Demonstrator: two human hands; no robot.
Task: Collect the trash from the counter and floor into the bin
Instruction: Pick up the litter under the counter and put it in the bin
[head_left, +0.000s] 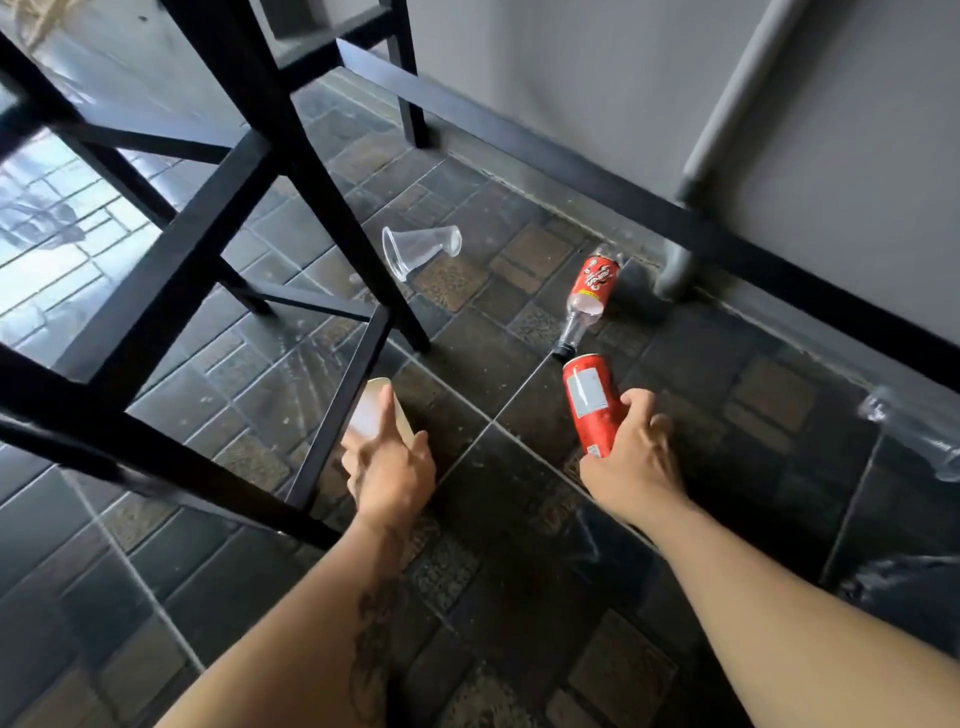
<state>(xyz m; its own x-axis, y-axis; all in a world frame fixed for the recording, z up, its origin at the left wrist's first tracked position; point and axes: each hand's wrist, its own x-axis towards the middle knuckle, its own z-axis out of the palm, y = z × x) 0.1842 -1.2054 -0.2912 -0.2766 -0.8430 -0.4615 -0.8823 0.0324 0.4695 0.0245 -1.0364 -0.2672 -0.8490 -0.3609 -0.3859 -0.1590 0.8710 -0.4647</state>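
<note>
Left hand (387, 470): wrapped round a pale paper cup (375, 410), index finger stretched along its side; the cup is blurred, so its exact tilt is hard to judge.
Right hand (636, 457): fingers and thumb curled round a red can (589, 402), held slanted above the floor, its top end towards the wall.
Floor (519, 571): dark tiles with brown insets, carrying the remaining litter.
Plastic bottle (589, 296): red label, dark cap, lying on its side on the floor near the wall edge, cap end just beside the can's top.
Clear cup (418, 249): lying on its side further from the person, close to a stool leg, well apart from the bottle.
Stool frame (249, 171): black bars crossing the left of the view, one leg just beside the left hand.
Clear plastic (924, 436): crumpled at the floor's right edge, near the wall.
Grey pipe (727, 119): runs down the wall to the floor behind the bottle.
</note>
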